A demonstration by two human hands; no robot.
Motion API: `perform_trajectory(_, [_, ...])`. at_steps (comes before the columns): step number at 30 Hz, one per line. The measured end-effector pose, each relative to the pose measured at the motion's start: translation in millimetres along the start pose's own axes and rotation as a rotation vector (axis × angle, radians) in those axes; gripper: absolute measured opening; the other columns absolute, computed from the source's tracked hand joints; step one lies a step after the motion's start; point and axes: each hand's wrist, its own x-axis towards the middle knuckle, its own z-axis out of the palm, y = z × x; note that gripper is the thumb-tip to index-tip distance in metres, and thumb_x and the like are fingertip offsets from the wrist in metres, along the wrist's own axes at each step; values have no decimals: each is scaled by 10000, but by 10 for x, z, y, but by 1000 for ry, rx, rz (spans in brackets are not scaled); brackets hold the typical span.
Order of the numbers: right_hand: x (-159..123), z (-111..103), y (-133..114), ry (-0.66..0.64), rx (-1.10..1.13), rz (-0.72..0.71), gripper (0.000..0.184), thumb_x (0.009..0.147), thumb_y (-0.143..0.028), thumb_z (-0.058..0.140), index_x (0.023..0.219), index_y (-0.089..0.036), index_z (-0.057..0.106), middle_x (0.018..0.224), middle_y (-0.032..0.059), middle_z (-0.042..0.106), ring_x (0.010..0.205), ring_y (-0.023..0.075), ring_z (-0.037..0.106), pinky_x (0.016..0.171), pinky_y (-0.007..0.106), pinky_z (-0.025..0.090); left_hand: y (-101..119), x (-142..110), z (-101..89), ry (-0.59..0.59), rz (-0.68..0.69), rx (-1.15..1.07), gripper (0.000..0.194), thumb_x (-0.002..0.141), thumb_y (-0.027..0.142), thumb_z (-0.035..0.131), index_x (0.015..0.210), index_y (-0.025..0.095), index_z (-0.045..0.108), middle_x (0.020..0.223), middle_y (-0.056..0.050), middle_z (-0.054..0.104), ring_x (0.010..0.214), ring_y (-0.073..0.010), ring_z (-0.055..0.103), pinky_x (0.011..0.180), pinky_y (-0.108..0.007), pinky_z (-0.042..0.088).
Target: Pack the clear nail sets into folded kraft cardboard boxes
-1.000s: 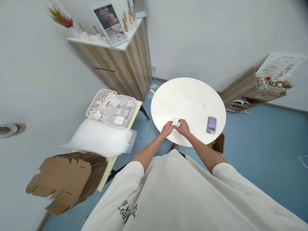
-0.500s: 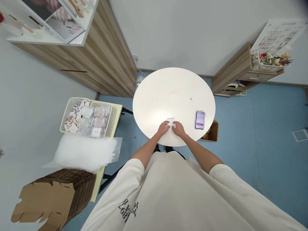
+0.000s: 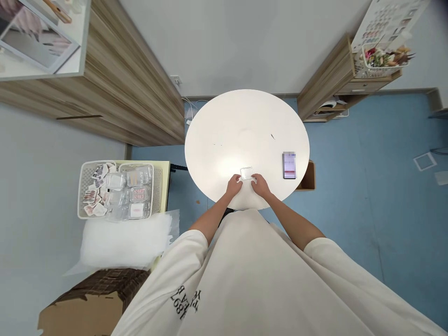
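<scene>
A small clear plastic box [image 3: 246, 173] rests near the front edge of the round white table [image 3: 245, 112]. My left hand [image 3: 234, 185] is at its left side, thumb and forefinger apart, with the fingertips close to the box's edge. At the lower right corner, my right hand [image 3: 261, 185] has its fingertips on the box. Whatever may be inside the box is too small to make out.
A phone [image 3: 289, 165] lies on the table's right. To the left, white baskets [image 3: 81, 191] hold cards and clear boxes, beside white wrapping sheets [image 3: 122, 240] and stacked cardboard [image 3: 87, 312]. A brown bin [image 3: 308, 177] stands beyond the table's right edge.
The box now shows flat and less covered between my hands. My left fingers have drawn slightly back from it, while my right fingers stay at its corner. The camera view has shifted.
</scene>
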Motion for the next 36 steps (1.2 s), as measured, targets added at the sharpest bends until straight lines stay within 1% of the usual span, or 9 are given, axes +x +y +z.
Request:
perform_trajectory(4, [-32, -1, -45, -9, 44, 29, 406, 907, -240, 468, 1301, -230, 566, 1351, 85, 594, 1228, 243, 567, 1061, 423, 473, 32, -12, 6, -54, 18, -19, 439, 836, 148, 603, 1264, 239, 564, 1404, -82, 603, 1265, -223, 592, 1033, -373, 483])
perform_trajectory(6, [-34, -16, -93, 5, 73, 44, 402, 905, -234, 471, 1294, -226, 573, 1334, 90, 600, 1196, 238, 582, 1046, 420, 480, 54, -6, 4, -62, 20, -36, 478, 828, 143, 614, 1291, 242, 551, 1426, -84, 587, 1279, -230, 582, 1037, -380, 482])
perform_trajectory(11, [-8, -115, -226, 75, 135, 41, 361, 908, -261, 503, 1251, -205, 600, 1271, 105, 610, 1128, 228, 601, 1011, 399, 491, 138, 12, -37, -15, 72, -109, 524, 796, 89, 626, 1301, 210, 553, 1394, -106, 593, 1272, -233, 575, 1045, -368, 478])
perform_trajectory(17, [121, -246, -333, 97, 150, 22, 323, 946, -313, 500, 1221, -205, 631, 1194, 92, 647, 1048, 209, 625, 950, 366, 509, 306, 42, -82, 99, 101, -92, 435, 851, 93, 609, 1271, 198, 571, 1310, -116, 624, 1203, -218, 606, 1029, -359, 480])
perform_trajectory(21, [235, -275, -380, 68, 111, 47, 318, 969, -305, 485, 1216, -201, 656, 1169, 88, 668, 1035, 197, 632, 923, 324, 504, 370, 112, -65, 152, 56, -82, 330, 906, 156, 605, 1234, 189, 592, 1297, -120, 623, 1114, -199, 638, 977, -329, 497])
perform_trajectory(24, [306, -274, -397, 45, 52, 68, 309, 979, -292, 477, 1188, -198, 684, 1172, 91, 672, 1035, 194, 633, 915, 308, 494, 376, 193, -43, 184, 15, -69, 257, 931, 214, 614, 1186, 179, 620, 1267, -120, 638, 1052, -191, 656, 944, -318, 505])
perform_trajectory(27, [352, -283, -404, 27, 2, 77, 296, 982, -278, 482, 1155, -202, 711, 1168, 88, 682, 1040, 197, 634, 900, 295, 487, 357, 266, -30, 199, 6, -43, 212, 925, 225, 633, 1132, 179, 645, 1216, -108, 667, 1026, -186, 665, 941, -309, 502])
perform_trajectory(33, [412, -370, -403, -44, -86, -11, 298, 992, -240, 464, 1052, -224, 756, 1094, 63, 724, 1026, 208, 650, 863, 286, 483, 297, 347, -24, 199, -11, -42, 176, 919, 226, 642, 1090, 197, 669, 1179, -79, 710, 1030, -182, 680, 960, -309, 505])
perform_trajectory(36, [443, -395, -383, -80, -107, -27, 290, 994, -241, 480, 1096, -203, 749, 1118, 83, 721, 1053, 217, 650, 888, 296, 483, 280, 377, -11, 214, -14, -30, 177, 907, 179, 637, 1074, 204, 690, 1160, -68, 727, 1063, -182, 679, 989, -315, 500])
